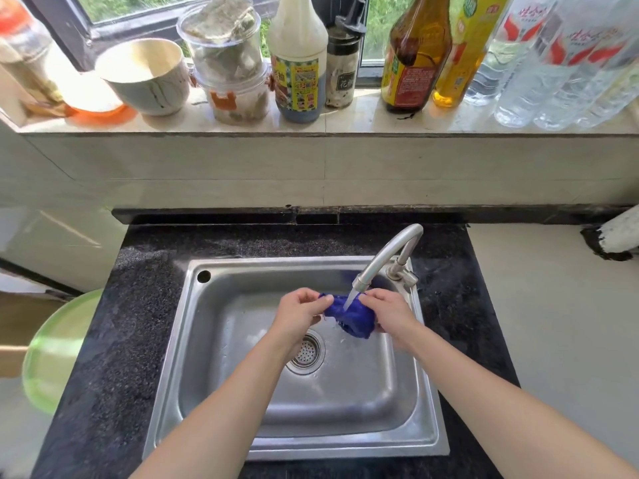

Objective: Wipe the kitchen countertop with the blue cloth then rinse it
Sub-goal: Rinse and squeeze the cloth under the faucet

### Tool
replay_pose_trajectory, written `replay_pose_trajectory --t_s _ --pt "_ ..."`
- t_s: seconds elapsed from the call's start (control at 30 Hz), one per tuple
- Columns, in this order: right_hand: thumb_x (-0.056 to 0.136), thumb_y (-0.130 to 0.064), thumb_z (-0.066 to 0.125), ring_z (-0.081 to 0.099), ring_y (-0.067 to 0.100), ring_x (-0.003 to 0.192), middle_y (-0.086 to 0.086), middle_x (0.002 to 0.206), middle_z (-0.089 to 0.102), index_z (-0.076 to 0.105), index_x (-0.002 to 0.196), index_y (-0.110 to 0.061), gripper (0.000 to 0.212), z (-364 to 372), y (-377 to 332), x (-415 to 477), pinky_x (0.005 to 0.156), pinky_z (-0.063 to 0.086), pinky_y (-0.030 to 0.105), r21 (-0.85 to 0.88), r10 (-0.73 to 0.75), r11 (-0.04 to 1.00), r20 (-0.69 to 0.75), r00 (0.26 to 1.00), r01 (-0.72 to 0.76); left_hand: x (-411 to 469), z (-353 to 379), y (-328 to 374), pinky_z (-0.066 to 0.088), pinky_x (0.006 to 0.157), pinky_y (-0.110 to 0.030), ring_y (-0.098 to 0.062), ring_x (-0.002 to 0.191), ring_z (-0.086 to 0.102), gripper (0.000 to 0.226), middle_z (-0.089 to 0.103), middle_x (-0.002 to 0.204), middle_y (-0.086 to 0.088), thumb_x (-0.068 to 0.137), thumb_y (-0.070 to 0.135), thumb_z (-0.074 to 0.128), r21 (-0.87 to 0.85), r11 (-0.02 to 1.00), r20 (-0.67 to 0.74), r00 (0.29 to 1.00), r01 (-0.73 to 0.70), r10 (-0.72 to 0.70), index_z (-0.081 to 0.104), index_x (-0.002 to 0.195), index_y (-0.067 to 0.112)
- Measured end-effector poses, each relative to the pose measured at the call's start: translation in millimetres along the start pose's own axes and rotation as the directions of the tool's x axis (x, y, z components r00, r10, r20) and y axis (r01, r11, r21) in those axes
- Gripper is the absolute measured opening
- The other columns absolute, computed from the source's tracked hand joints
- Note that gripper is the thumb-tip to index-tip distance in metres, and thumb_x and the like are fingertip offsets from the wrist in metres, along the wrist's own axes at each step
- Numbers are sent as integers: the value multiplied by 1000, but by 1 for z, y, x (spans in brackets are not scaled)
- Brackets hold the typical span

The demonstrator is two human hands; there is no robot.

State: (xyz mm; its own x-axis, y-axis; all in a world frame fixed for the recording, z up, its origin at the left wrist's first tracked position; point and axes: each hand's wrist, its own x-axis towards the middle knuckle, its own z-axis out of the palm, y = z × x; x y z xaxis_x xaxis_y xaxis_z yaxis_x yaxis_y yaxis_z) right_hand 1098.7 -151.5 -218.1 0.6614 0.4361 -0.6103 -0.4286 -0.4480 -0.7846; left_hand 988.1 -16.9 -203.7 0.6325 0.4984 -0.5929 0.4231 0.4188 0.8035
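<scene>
While water (350, 300) is running from the faucet (383, 261) onto it, the blue cloth (352, 318) is hanging bunched between both hands over the sink (193, 340), just beyond the drain strainer (306, 352). The left hand (299, 311) is pinching the cloth's left edge with curled fingers (323, 300), and the right hand (387, 311) is gripping its right side, its fingers wrapping the fabric. The dark speckled surface (121, 340) is framing the sink.

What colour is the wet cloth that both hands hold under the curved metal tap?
Deep blue: the bunched wet cloth, seen best in the head view.
</scene>
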Motion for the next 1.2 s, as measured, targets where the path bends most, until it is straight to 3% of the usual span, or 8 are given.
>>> replay_pose_trajectory --t_s 0.27,0.43,0.6,0.7,0.93,1.0,1.07,1.2 --pt "81 -49 65 49 15 67 6 71 52 60 72 2 52 -33 1 -17 67 38 31 -452 -91 873 216 972 183 9 6 21 32 55 -29 -17 60 37 18 45 64 -5 98 18 52 284 935 30 976 -214 214 44 83 14" --pt "94 -28 57 47 14 62 5 65 51 51 65 -13 33 -12 -22 -26 64 37 32 -262 -235 927 146 961 267 0 1 23 37 62 -25 -14 67 49 35 56 73 2 91 48 58 531 836 207 978 -140 32 57 82 15" --pt "83 -40 70 54 20 53 12 61 63 66 66 -27 22 -17 -27 -33 52 40 27 -451 16 873 409 912 187 14 -14 38 46 55 -18 -13 63 57 10 63 83 -10 87 7 68 353 926 143 986 -133 87 62 91 15" --pt "91 -30 62 49 11 47 -3 48 53 54 46 -23 46 -22 -30 -27 52 40 21 -514 -11 841 296 955 169 20 -18 38 45 57 -17 -16 72 55 12 60 83 -7 89 4 64 336 932 17 990 -136 138 61 95 13" --pt "99 -25 47 61 10 61 0 67 66 58 72 -16 31 -14 -31 -26 58 47 17 -184 -69 979 127 990 92 6 25 -24 28 106 -54 -25 137 32 49 35 143 2 98 54 39 106 920 102 916 378 -388 37 142 32" --pt "100 -21 45 64 10 69 0 76 70 63 81 -16 27 -9 -27 -31 65 49 19 -88 -66 993 130 989 78 6 37 -32 40 97 -32 -11 113 52 41 52 125 4 100 54 33 86 934 144 923 346 -356 54 122 27" --pt "100 -20 44 64 14 87 7 95 70 66 99 -9 25 -9 -28 -28 84 49 29 79 -71 995 93 993 64 6 41 -29 39 56 -19 -10 65 56 37 67 82 0 96 52 37 143 936 190 920 320 -343 60 85 25" --pt "94 -28 51 65 28 99 17 108 69 69 102 -4 31 -13 -33 -9 99 46 45 79 -54 995 -56 997 59 13 29 -22 39 60 -28 -20 57 47 37 54 54 0 95 44 50 -31 940 -25 940 339 -340 49 71 16"
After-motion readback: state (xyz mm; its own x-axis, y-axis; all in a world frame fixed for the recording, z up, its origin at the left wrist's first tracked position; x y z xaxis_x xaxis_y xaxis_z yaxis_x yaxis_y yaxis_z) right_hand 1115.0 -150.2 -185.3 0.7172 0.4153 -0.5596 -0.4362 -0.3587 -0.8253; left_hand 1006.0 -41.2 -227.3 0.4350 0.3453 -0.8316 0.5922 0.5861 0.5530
